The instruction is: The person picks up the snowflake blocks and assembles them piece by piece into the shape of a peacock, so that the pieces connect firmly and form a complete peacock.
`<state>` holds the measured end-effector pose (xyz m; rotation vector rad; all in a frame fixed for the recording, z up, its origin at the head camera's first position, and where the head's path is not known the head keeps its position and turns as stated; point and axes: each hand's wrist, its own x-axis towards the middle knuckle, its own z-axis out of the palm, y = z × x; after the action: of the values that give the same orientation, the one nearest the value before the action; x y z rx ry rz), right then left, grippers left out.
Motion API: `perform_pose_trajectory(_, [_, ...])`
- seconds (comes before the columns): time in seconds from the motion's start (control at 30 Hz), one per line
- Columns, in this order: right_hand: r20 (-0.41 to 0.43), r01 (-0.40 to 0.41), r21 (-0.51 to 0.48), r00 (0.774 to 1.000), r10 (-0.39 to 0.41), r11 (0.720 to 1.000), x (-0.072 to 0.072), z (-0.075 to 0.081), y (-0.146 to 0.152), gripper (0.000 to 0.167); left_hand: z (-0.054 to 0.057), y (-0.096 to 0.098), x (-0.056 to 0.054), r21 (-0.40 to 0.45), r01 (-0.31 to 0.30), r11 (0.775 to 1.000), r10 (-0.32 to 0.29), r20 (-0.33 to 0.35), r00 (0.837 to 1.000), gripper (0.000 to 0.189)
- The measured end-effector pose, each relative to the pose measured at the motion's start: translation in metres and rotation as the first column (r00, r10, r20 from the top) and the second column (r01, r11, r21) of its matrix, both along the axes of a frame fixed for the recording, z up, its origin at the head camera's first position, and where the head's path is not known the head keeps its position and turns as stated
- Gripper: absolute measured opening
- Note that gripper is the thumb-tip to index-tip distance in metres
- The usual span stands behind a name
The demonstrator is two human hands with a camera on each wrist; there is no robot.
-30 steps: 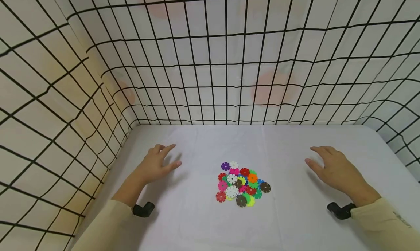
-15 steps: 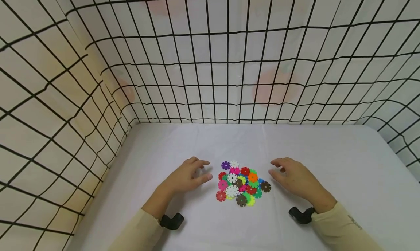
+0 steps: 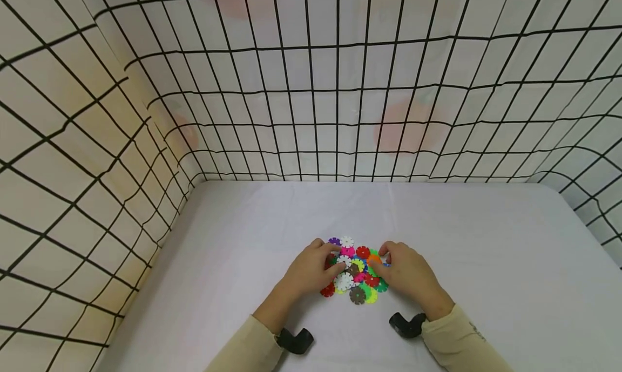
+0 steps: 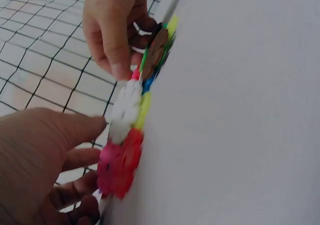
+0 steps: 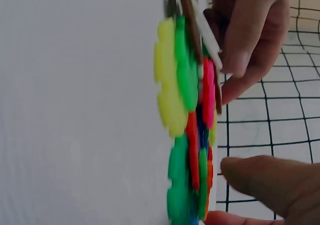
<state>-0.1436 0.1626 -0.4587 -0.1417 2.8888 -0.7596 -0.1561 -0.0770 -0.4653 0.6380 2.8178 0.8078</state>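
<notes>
A pile of flat, notched plastic discs lies on the white table, in red, pink, green, yellow, white and other colours. From the left, my left hand (image 3: 308, 269) reaches over the pile, its thumb tip by a white disc (image 3: 344, 281); a purple disc (image 3: 333, 242) is partly covered. My right hand (image 3: 408, 272) comes in from the right, thumb over an orange disc (image 3: 374, 260). Close up, the left wrist view has my left fingers spread beside pink and red discs (image 4: 117, 165). In the right wrist view, my right thumb hovers near stacked green and orange discs (image 5: 190, 170).
White cloth covers the tabletop (image 3: 243, 210). Black wire grid panels (image 3: 335, 107) stand along the back and sides, with pale sheeting behind them. A black wrist-worn device (image 3: 295, 341) hangs below the left cuff, and a matching device (image 3: 407, 325) below the right.
Both hands have moved inward from the table's two sides to the disc pile, and their fingers now overlap its left and right edges. The pile looks unmoved.
</notes>
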Motion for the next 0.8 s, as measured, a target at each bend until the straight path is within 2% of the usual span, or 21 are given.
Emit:
perform_pose_trajectory(0.1, [-0.017, 0.014, 0.005, 1.0, -0.014, 1.0, 0.003, -0.004, -0.004, 0.035, -0.005, 0.005, 0.002, -0.001, -0.053, 0.999, 0.053, -0.042, 0.998, 0.04])
perform_pose_trajectory(0.23, [-0.045, 0.02, -0.026, 0.999, -0.021, 0.999, 0.005, -0.007, -0.005, 0.035, -0.011, 0.008, 0.005, 0.075, -0.093, 0.993, 0.098, -0.058, 0.994, 0.031])
perform_pose_trajectory(0.33, [-0.076, 0.028, -0.11, 0.996, -0.037, 0.994, 0.005, -0.01, -0.006, 0.031, -0.014, 0.011, 0.007, 0.163, -0.113, 0.98, 0.125, -0.066, 0.99, 0.023])
perform_pose_trajectory(0.43, [-0.117, 0.043, -0.245, 0.99, -0.074, 0.968, 0.006, -0.018, -0.01, 0.023, -0.018, 0.014, 0.008, 0.247, -0.126, 0.961, 0.149, -0.079, 0.986, 0.018])
perform_pose_trajectory(0.53, [-0.165, 0.039, -0.405, 0.98, -0.115, 0.914, 0.009, -0.025, -0.014, 0.017, -0.023, 0.015, 0.009, 0.306, -0.116, 0.945, 0.153, -0.098, 0.983, 0.021])
perform_pose_trajectory(0.67, [-0.199, -0.005, -0.606, 0.969, -0.145, 0.795, 0.012, -0.032, -0.018, 0.017, -0.025, 0.015, 0.01, 0.403, -0.104, 0.909, 0.135, -0.051, 0.99, 0.026])
perform_pose_trajectory(0.73, [-0.207, -0.035, -0.677, 0.968, -0.145, 0.735, 0.013, -0.034, -0.018, 0.019, -0.025, 0.015, 0.01, 0.45, -0.107, 0.887, 0.125, -0.012, 0.992, 0.027])
perform_pose_trajectory(0.8, [-0.205, -0.061, -0.72, 0.97, -0.128, 0.691, 0.014, -0.034, -0.018, 0.02, -0.025, 0.014, 0.01, 0.492, -0.107, 0.864, 0.11, 0.022, 0.994, 0.028])
